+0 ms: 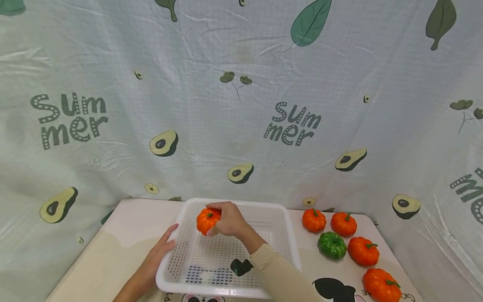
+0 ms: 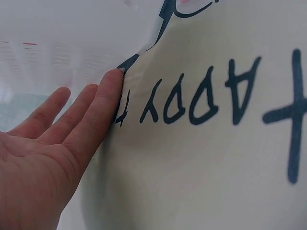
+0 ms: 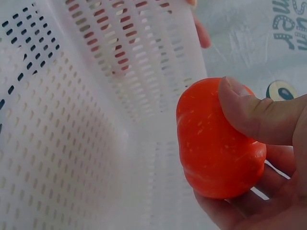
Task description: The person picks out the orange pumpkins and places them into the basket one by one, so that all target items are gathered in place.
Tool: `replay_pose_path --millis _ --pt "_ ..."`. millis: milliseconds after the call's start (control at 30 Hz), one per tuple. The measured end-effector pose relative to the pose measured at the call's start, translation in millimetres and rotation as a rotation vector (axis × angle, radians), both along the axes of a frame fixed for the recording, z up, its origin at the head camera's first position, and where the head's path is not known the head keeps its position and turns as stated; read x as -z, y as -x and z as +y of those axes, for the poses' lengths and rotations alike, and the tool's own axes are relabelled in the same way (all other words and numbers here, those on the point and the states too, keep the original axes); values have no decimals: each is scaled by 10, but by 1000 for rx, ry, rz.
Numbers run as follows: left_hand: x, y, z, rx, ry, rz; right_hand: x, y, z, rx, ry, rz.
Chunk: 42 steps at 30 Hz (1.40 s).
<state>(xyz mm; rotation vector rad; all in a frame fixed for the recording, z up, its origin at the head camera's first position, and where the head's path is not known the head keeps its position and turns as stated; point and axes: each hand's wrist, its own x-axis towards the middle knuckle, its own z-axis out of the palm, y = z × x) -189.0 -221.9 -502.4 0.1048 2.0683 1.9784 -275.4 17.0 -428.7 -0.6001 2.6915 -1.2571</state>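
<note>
The right hand (image 1: 231, 220) is curled round an orange pumpkin (image 1: 205, 222), thumb on one side and fingers on the other, holding it above the far left corner of the basket (image 1: 211, 290). The left hand (image 1: 160, 251) lies along the basket's left side, fingers nearly straight, gripping nothing. Setting the pumpkin down neatly would call for lowering it close to the basket floor before loosening the thumb, clear of both walls, with the left hand steadying the side. Four orange pumpkins (image 1: 363, 251) and a green one (image 1: 332, 245) sit towards the table's (image 1: 137, 222) right edge.
</note>
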Motion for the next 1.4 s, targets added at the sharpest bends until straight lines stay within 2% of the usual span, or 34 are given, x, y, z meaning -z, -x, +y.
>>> replay_pose_path --millis 333,700,933,1400 --pt "-2 -15 13 -35 9 -15 66 56 -42 -9 -36 16" --pt "-12 -8 5 -27 17 -9 108 94 -64 -10 -40 0" --pt "-8 -8 18 -51 27 -14 165 109 -79 -26 -22 -4" --pt "-7 -7 10 -53 42 -9 226 142 -83 -40 35 -35"
